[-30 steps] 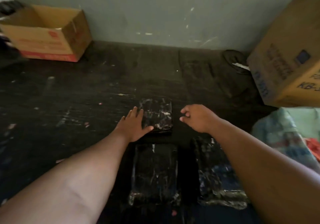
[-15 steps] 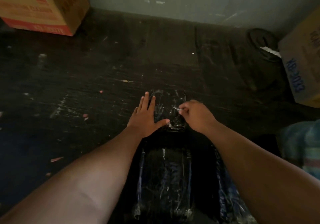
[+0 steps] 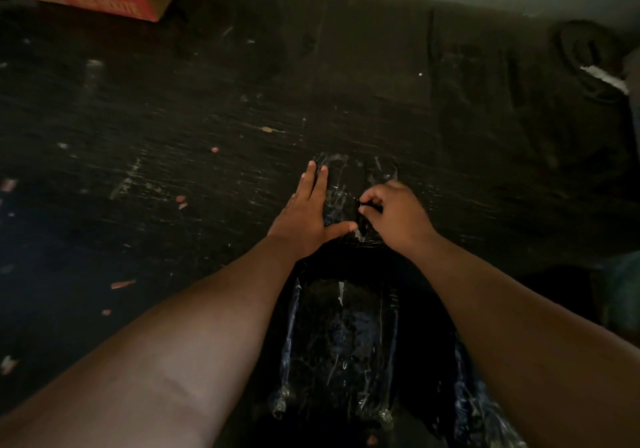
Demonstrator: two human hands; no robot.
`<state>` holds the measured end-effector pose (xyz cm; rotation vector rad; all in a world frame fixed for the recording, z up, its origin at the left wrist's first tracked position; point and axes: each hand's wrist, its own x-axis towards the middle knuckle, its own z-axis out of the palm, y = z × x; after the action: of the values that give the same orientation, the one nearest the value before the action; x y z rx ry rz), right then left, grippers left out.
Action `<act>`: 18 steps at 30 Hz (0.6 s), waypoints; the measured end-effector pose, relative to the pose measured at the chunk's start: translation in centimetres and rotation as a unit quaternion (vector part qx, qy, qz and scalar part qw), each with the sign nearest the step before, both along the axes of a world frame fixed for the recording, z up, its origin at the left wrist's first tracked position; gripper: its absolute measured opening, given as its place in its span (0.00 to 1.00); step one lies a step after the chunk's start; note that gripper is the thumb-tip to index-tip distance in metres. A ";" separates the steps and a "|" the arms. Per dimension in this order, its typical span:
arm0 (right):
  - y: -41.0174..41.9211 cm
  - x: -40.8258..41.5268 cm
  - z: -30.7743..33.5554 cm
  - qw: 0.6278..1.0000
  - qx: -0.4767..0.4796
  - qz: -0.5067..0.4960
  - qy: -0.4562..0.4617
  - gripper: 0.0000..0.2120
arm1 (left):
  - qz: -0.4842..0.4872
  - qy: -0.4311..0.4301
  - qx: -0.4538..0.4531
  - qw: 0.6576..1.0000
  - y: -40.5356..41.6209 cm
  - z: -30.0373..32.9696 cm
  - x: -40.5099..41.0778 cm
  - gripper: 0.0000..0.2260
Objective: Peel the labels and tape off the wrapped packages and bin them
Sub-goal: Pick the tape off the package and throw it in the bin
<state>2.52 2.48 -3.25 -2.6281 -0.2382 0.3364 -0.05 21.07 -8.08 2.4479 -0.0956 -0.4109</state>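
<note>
Left hand point(image 3: 304, 212) spread flat, pinning package point(image 3: 346, 198) at 9 o'clock edge; my right hand point(image 3: 391, 215) pinching tape at 3, long axis 12-to-6.

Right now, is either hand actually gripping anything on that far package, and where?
The right hand pinches something at the small wrapped package, near its right side, likely tape, too dark to confirm. The left hand only presses flat on its left edge.

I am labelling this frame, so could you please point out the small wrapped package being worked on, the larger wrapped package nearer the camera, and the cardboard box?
small wrapped package point(image 3: 341, 189): head view, bare top between the hands.
larger wrapped package point(image 3: 346, 343): head view, top face.
cardboard box point(image 3: 104, 0): head view, red-printed front.
</note>
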 end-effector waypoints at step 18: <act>-0.2 0.1 -0.8 1.000 0.019 -0.002 0.001 0.07 | 0.000 0.010 -0.013 1.000 0.1 0.1 -0.1 0.53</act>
<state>2.57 2.24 -4.06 -2.5899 -0.2368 0.3313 -0.13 21.13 -7.95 2.4171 -0.0915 -0.4311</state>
